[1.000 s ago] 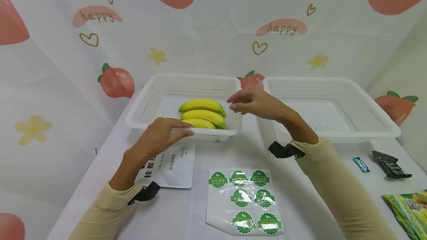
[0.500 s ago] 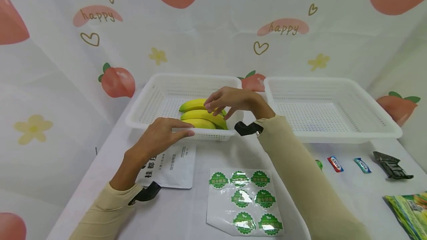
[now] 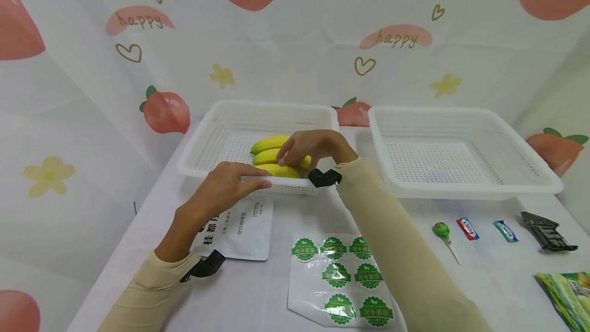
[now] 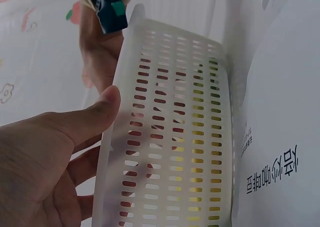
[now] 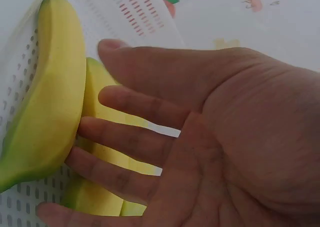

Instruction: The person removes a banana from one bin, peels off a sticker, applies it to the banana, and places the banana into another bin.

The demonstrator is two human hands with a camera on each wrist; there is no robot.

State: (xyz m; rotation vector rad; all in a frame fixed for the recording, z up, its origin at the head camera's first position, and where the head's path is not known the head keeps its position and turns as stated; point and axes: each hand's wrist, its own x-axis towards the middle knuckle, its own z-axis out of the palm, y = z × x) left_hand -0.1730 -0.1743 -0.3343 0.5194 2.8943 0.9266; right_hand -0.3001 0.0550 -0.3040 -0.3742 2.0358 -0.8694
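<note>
White backdrop curtain (image 3: 295, 55) hangs behind and wraps round the left side, printed with pink peaches, yellow flowers, outlined hearts and the word "happy" on pink patches. It falls in soft folds. Another panel of the same cloth (image 3: 562, 111) closes off the right side. Worktop (image 3: 258, 301) is covered in plain white cloth, slightly creased, and runs right up to the curtain. Light is even and bright, shadows weak. No floor or window in view.

White table (image 3: 295, 219): baskets (image 3: 461, 152), sticker sheet (image 3: 341, 281), pouch (image 3: 239, 232), sweets (image 3: 466, 228).
</note>
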